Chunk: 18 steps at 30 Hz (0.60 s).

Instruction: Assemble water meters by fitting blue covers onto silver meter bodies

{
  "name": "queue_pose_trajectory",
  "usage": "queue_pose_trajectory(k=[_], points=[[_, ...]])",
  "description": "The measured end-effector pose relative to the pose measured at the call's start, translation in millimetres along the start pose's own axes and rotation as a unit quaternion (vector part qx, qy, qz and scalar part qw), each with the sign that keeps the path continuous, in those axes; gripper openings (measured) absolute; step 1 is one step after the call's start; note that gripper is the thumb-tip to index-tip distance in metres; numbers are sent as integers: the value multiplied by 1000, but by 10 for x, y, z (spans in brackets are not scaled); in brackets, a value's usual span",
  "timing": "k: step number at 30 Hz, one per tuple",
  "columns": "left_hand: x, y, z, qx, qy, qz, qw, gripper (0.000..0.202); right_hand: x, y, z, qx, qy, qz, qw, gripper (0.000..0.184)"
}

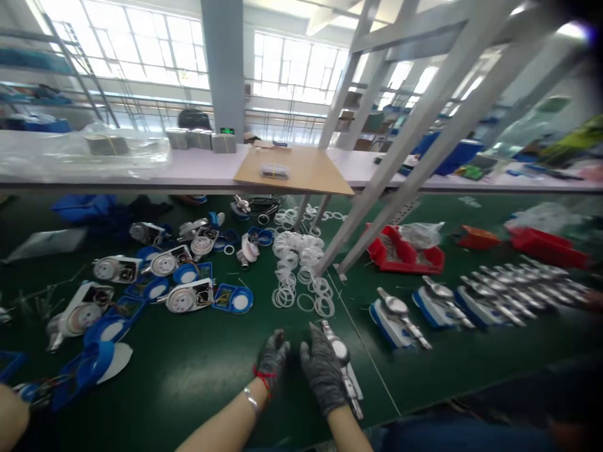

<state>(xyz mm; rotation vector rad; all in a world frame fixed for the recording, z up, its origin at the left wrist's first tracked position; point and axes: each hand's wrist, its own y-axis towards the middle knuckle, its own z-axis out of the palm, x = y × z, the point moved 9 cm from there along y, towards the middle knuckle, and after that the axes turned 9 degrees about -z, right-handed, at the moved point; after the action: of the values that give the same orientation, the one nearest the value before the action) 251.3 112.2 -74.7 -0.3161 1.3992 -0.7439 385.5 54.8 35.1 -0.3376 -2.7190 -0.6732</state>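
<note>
Grey gloves cover both my hands at the front of the green work table (pixel 188 370). My left hand (pixel 273 359) hovers over or rests on the bare green surface, fingers loosely bent and apart, with nothing visible in it. Close to its right, my right hand (pixel 323 370) lies with fingers stretched along the left side of a white device (pixel 343 359) with a round grey cap and silver metal pipe ends. The palm side is hidden. Beyond my hands is a pile of white rings (pixel 296 257). A similar blue-and-white device (pixel 398 320) stands further right.
Opened devices (pixel 188 296) and blue covers (pixel 240 299) spread over the left side. A row of assembled devices (pixel 504 295) fills the right. Red bins (pixel 405 254) stand behind them. Slanted metal posts (pixel 377 163) rise before a raised shelf (pixel 202 172). Another person's hand (pixel 591 300) shows at right.
</note>
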Motion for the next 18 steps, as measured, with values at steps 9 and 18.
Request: queue_pose_trajectory(k=[9,18], points=[[-2370,159,-2411,-357,608,139,696,51,1273,1091,1735,328,49,-11,943,60],[-2272,674,-2551,-204,752,37,626,57,1014,1108,2509,486,90,50,868,37]])
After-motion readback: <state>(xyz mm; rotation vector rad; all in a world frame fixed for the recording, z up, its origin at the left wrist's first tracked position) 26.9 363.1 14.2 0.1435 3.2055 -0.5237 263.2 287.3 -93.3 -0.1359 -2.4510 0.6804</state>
